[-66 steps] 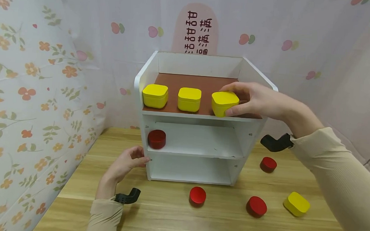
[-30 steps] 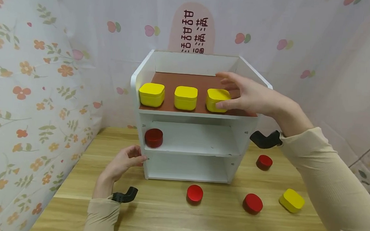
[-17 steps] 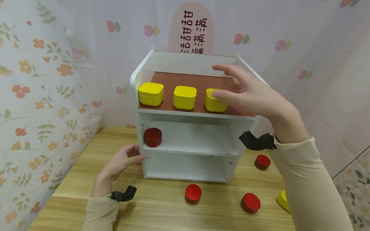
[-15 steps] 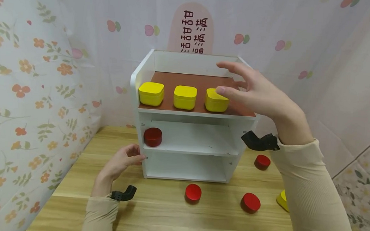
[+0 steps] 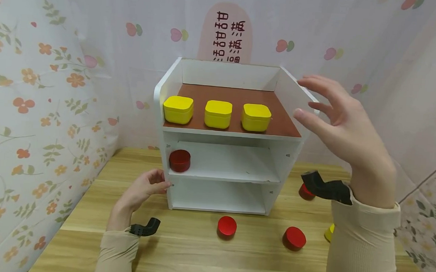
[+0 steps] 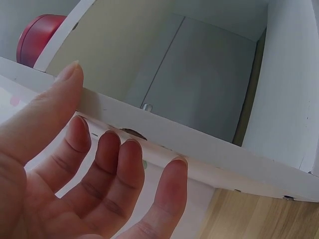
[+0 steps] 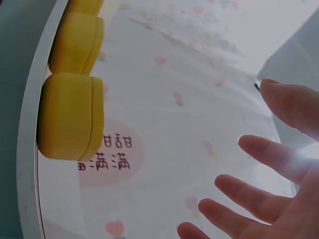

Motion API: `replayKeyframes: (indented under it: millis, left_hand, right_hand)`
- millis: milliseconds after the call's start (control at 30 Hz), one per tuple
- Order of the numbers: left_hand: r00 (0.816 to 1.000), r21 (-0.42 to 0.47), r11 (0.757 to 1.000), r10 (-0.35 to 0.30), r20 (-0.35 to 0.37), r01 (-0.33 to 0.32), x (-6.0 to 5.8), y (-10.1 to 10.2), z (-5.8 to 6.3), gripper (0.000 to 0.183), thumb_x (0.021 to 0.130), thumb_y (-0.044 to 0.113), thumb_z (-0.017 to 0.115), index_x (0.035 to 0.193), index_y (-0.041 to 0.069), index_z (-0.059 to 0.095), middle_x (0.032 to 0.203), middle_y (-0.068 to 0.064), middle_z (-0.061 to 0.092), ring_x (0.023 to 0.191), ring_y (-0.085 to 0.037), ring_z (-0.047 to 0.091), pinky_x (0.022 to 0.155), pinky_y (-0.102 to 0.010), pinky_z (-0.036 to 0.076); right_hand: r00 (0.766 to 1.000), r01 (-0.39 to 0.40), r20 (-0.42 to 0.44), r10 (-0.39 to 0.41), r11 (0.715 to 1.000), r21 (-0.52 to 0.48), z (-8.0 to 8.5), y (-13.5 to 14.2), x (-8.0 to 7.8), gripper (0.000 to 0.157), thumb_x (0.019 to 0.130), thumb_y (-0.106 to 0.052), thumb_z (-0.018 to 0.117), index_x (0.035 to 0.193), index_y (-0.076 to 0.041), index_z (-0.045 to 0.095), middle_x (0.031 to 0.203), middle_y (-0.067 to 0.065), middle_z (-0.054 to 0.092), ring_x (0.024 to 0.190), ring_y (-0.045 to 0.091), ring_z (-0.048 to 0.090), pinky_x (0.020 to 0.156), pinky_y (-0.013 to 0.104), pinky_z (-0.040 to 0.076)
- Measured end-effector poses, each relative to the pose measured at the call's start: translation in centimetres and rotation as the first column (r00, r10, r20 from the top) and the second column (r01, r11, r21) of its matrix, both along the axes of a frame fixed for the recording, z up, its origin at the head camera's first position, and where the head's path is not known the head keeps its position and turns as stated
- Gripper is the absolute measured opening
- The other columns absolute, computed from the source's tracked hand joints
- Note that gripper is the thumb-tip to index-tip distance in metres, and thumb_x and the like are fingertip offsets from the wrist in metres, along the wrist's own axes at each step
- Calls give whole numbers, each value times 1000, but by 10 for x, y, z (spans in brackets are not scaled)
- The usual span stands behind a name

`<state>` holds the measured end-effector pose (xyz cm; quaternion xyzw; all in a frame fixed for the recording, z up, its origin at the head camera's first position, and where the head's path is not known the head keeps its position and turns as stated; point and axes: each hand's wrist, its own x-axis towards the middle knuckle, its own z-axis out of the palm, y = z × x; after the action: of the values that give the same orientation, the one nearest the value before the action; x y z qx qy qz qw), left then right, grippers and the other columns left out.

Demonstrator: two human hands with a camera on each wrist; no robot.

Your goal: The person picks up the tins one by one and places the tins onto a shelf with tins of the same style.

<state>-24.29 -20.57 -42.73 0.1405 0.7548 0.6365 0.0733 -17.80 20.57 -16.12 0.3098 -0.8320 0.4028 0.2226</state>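
A small white shelf unit point(image 5: 223, 179) stands on the wooden table. Along its brown top sit three yellow rounded-square boxes, one at left point(image 5: 178, 110), one in the middle point(image 5: 218, 115) and one at right point(image 5: 256, 118). My left hand point(image 5: 141, 192) holds the unit's left side panel, thumb at the front edge and fingers along the outer face in the left wrist view. My right hand point(image 5: 347, 125) hovers beside the unit's upper right side, fingers spread and holding nothing. A red round box point(image 5: 179, 161) rests at the left of the middle shelf.
Red round boxes lie on the table point(image 5: 180, 258): one in front of the unit point(image 5: 227, 227), another front right point(image 5: 294, 238), a third point(image 5: 306, 193) partly behind the black wrist mount. The right sleeve mostly covers a yellow box point(image 5: 329, 233). Floral cloth point(image 5: 149, 90) hangs behind.
My right hand has let go of the rightmost yellow box, leaving it on the top, then lifted away to the right. My left hand keeps its place.
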Motion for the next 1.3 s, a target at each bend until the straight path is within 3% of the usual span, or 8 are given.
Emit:
replayKeyframes:
  millis: [167, 300, 500, 667, 933, 1167, 1233, 1300]
  left_hand:
    - [1000, 0, 1000, 1, -1, -1, -1, 1, -1, 34, 92, 13, 70, 114, -7, 52, 106, -15, 57, 100, -27, 56, 89, -41, 52]
    - [1000, -5, 1000, 7, -4, -7, -1, 2, 0, 34, 92, 13, 70, 114, -6, 52, 106, -15, 57, 100, -26, 56, 89, -42, 52]
    - [1000, -12, 1000, 4, -3, -4, 0, 2, 0, 34, 92, 14, 70, 114, -6, 52, 107, -17, 57, 100, -27, 56, 93, -48, 50]
    - [1000, -2, 1000, 0, -4, 0, -1, 2, 1, 34, 92, 13, 70, 113, -7, 51, 107, -17, 57, 101, -27, 56, 92, -47, 50]
    - [1000, 0, 1000, -7, -14, 7, -1, 2, 1, 33, 92, 12, 70, 112, -7, 51, 105, -17, 57, 100, -26, 56, 90, -44, 52]
    - [1000, -4, 1000, 3, -18, -3, -1, 0, -1, 32, 92, 12, 70, 110, -7, 52, 103, -17, 57, 98, -26, 56, 88, -40, 53]
    - [1000, -6, 1000, 2, -17, -2, -1, 0, -1, 32, 92, 12, 70, 110, -6, 52, 103, -16, 57, 98, -25, 56, 88, -40, 53]
    - [1000, -8, 1000, 5, -16, -5, -1, 0, -1, 32, 92, 13, 70, 111, -6, 52, 103, -15, 57, 99, -25, 57, 88, -40, 53]
  right_hand:
    - [998, -54, 28, 62, 972, -229, -25, 26, 13, 55, 89, 11, 61, 141, -5, 50, 142, 12, 46, 123, 25, 49, 93, 17, 46]
    - [994, -107, -7, 111, 933, -344, -50, 49, 19, 54, 86, 19, 57, 138, 5, 48, 140, 17, 47, 125, 22, 48, 98, 18, 42]
    - [985, 171, 61, -161, 944, -283, -82, 71, 37, 53, 89, 14, 59, 139, 1, 49, 140, 13, 49, 124, 17, 49, 94, 14, 43]
    - [971, 241, 81, -227, 921, -305, -109, 90, 44, 52, 89, 15, 58, 139, 4, 48, 139, 14, 49, 130, 17, 44, 96, 14, 40]
    - [924, 381, 167, -344, 868, -317, -163, 127, 58, 54, 92, 13, 57, 143, -1, 46, 137, 2, 53, 125, 11, 46, 95, 10, 37]
    - [805, 581, 298, -513, 785, -218, -197, 153, 62, 55, 98, -3, 58, 148, -15, 41, 135, -13, 50, 118, 0, 45, 98, 8, 29]
    - [812, 566, 356, -463, 774, -283, -205, 160, 63, 55, 97, -3, 59, 148, -15, 42, 133, -13, 51, 117, 0, 45, 91, 5, 33]
    - [796, 579, 408, -447, 759, -297, -213, 165, 64, 55, 97, -6, 59, 148, -18, 41, 132, -15, 50, 116, -1, 44, 88, 4, 34]
